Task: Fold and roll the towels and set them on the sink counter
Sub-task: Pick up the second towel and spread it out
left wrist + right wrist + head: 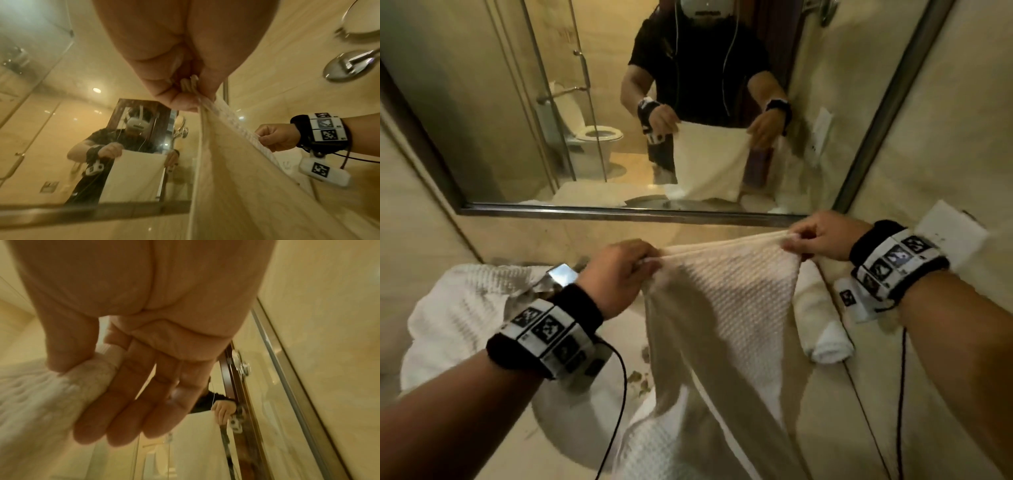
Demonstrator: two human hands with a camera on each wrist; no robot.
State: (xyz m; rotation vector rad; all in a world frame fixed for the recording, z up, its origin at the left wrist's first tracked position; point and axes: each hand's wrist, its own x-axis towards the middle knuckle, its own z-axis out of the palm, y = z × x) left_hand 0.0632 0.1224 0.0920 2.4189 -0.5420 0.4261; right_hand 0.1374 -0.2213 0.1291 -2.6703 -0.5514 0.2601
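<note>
A cream waffle-weave towel [726,308] hangs doubled in the air above the sink counter [825,411]. My left hand [619,270] pinches its top left corners, and my right hand [815,240] pinches the top right corner. The top edge is stretched between them and the rest drapes down toward me. In the left wrist view the towel [236,162] runs from my left hand [185,91] to my right hand [275,138]. In the right wrist view thumb and forefinger pinch the towel [51,394]. A rolled white towel [822,329] lies on the counter at the right.
A crumpled white towel [458,308] lies heaped on the counter at the left, by a chrome tap [560,274]. The mirror [619,102] stands straight ahead and a side wall with a white socket plate [945,233] is close on the right.
</note>
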